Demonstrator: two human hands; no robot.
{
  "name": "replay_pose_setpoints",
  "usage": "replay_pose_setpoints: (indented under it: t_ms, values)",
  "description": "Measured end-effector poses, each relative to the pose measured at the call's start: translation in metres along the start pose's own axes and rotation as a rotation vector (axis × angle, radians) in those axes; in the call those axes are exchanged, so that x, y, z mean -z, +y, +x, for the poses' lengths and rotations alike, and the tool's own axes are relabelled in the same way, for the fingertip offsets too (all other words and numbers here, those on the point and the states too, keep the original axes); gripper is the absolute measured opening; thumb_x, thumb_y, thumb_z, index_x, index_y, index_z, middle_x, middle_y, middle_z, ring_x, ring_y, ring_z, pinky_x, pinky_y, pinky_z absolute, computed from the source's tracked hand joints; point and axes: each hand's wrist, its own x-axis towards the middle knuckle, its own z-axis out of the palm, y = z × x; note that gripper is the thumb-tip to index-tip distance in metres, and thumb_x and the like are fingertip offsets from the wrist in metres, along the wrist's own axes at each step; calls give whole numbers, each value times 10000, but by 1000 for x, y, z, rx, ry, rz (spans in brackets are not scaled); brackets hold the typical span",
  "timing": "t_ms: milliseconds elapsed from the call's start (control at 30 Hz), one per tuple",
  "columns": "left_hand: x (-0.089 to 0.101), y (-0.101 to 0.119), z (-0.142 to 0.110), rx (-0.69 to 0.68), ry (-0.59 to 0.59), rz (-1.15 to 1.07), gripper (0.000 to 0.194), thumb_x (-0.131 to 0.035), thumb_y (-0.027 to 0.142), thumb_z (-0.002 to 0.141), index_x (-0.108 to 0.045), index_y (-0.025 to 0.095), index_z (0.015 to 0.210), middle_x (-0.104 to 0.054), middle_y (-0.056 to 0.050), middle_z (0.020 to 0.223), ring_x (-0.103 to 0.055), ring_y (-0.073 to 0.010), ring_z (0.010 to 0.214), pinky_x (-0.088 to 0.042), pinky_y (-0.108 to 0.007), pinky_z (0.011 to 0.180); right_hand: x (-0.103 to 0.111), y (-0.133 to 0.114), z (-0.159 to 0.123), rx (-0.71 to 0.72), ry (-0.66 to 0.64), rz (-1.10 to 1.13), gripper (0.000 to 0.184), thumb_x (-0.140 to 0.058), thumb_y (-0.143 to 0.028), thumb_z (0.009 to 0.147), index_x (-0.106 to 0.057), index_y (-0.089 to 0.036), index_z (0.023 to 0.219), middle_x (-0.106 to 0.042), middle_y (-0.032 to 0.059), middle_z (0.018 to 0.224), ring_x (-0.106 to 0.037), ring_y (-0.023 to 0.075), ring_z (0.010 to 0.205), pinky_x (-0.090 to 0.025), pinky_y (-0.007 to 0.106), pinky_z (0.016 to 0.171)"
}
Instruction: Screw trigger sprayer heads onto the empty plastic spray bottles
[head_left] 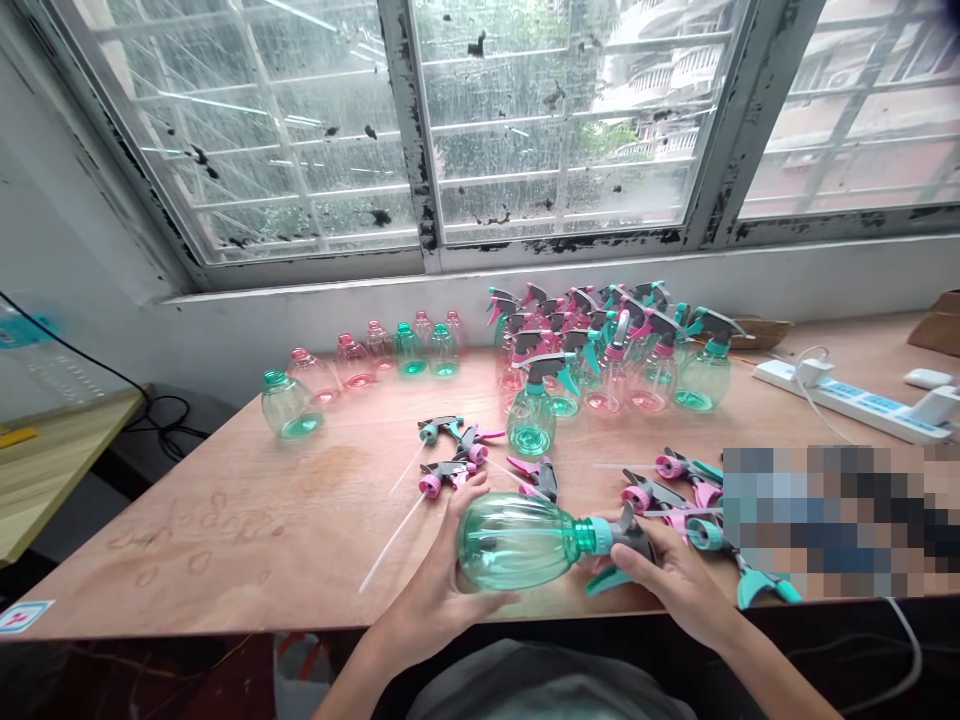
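Observation:
A clear green spray bottle (514,542) lies sideways between my hands, above the table's front edge. My left hand (442,585) wraps its rounded base. My right hand (667,570) grips the grey and teal trigger sprayer (630,537) at the bottle's neck. The teal collar sits at the green neck; whether it is screwed tight I cannot tell. Just beyond my hands lie loose pink-and-grey trigger sprayers (446,475), some with thin clear tubes. More loose sprayers (667,492) are heaped beside my right hand.
Open pink and green bottles (411,352) stand in a row at the back left. Several bottles with sprayers fitted (531,415) crowd the back centre. A white power strip (851,400) with cables lies at the right. A window (562,120) rises behind the wooden table (247,540).

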Motion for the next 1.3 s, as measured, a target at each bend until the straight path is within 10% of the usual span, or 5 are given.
replay_pose_setpoints:
  t_ms: [333,567,833,1300]
  values:
    - [0,-3,-1,84,-7,51,1015,-782,240,867,-125,361,1631,-146,-79,1734,-106,-346,1597,-163,-554,1286,-1,-1,-2,-211,-17,248,459,-777,-477,873,-671,-198,1222,-753,32,757,-723,200,648,-514,190,429]
    - [0,5,-4,61,-84,-25,940,-644,306,981,26,349,1639,-303,-106,1684,-379,-299,1513,-384,-480,1211,0,-3,1,-267,-60,310,475,-842,-443,816,-661,-209,1187,-742,-5,685,-719,194,649,-604,263,561]
    - [5,-5,-6,109,-85,-37,1059,-768,428,880,-37,360,1643,-130,-56,1741,-82,-341,1600,-136,-550,1290,-1,0,3,-210,-100,326,413,-870,-405,783,-640,-230,1077,-712,-19,797,-734,199,672,-615,298,584]
    - [2,-5,-6,88,-115,-69,1167,-790,357,879,109,375,1622,-139,-83,1740,-135,-340,1590,-307,-512,1258,0,2,4,-236,-90,247,415,-794,-473,863,-552,-212,1078,-718,-17,656,-693,176,611,-516,222,478]
